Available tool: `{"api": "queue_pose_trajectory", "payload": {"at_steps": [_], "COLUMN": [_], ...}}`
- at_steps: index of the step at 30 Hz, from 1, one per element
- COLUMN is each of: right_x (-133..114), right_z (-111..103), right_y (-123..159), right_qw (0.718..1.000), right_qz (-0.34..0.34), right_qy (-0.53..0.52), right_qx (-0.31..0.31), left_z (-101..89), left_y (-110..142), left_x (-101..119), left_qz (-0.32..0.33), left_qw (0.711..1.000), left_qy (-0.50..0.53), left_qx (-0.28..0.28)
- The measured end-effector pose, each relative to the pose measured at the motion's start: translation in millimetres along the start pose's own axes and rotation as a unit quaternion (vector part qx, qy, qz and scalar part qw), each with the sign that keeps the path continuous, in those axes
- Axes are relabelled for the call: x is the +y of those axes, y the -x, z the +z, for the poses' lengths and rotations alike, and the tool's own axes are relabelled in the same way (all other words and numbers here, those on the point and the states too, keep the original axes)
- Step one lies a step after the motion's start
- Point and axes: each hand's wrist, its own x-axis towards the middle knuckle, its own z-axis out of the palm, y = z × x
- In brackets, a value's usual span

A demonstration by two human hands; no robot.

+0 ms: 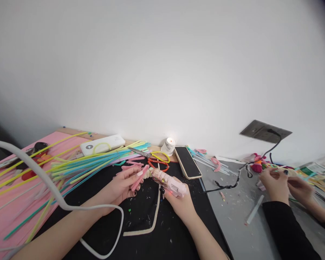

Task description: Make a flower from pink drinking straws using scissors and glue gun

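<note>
My left hand [121, 187] is closed, pinching a folded pink pipe cleaner [139, 178] between thumb and fingers. A small cream-coloured piece [147, 174] sits beside it, partly hidden. My right hand [182, 206] wraps round a pale pink hot glue gun [170, 182], its thumb on the near side. The gun's front end points left, close to the pink pipe cleaner; whether they touch I cannot tell. Below and between my hands, a cream bent pipe cleaner [155, 218] lies on the black mat [141, 249]. Behind them rest scissors [159, 164] with red and yellow handles.
Loose coloured pipe cleaners [92, 162] spread over the left side. A white power bank [116, 141], a small white cup [168, 147] and a phone [189, 164] stand along the wall. A white cable [54, 191] loops over my left forearm. At right, another person's hands [276, 186] work.
</note>
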Motion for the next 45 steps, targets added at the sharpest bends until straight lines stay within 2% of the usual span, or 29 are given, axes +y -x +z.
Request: {"api": "queue_pose_trajectory", "payload": {"at_steps": [14, 18, 29, 37, 45], "right_x": [-3.3, -2.1, 1.6, -2.4, -4.0], "right_z": [-0.1, 0.3, -0.3, 1.1, 2.0], "right_y": [-1.0, -1.0, -1.3, 0.1, 0.7], "right_qw": [0.999, 0.999, 1.0, 0.999, 0.998], "right_qz": [0.004, 0.003, -0.005, -0.01, -0.008], "right_qy": [0.031, 0.033, 0.016, 0.026, 0.023], "right_qx": [-0.018, -0.015, -0.012, -0.024, -0.05], "left_z": [5.7, 5.8, 6.2, -1.0, -0.4], "left_y": [4.8, 3.9, 4.6, 1.6, 0.8], "left_x": [1.6, 1.8, 1.4, -1.1, -2.2], "left_qz": [-0.006, -0.001, -0.006, 0.016, 0.017], "left_qw": [0.998, 0.998, 0.999, 1.0, 0.999], "left_qy": [-0.06, -0.057, -0.04, -0.026, -0.024], "left_qx": [-0.005, -0.022, -0.018, -0.004, 0.018]}}
